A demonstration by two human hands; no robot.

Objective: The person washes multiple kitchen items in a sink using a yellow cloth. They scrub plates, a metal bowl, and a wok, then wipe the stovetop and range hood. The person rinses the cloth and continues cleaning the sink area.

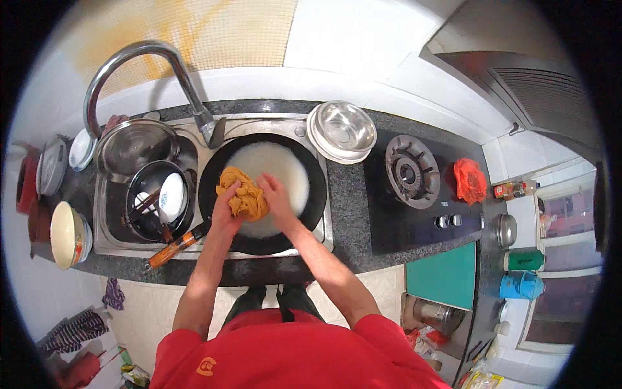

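Bunched in my left hand (227, 209) is a mustard-yellow cloth (248, 194), held above a wok. My right hand (278, 197) is up against the cloth's right side with its fingers curled; whether they grip the fabric is unclear. Below both hands, the black wok (313, 170) rests over the right part of the steel sink (326, 233). Cloudy whitish liquid (291, 160) covers the wok's bottom. Its wooden handle (175, 249) points toward the lower left, past my left forearm.
A chrome faucet (146, 48) arches over the left basin, which holds a steel pot (138, 146) and a dark pan (138, 177) with dishes. Stacked bowls (340, 129) stand right of the wok. Farther right are a gas burner (412, 171) and a red plastic bag (470, 181).
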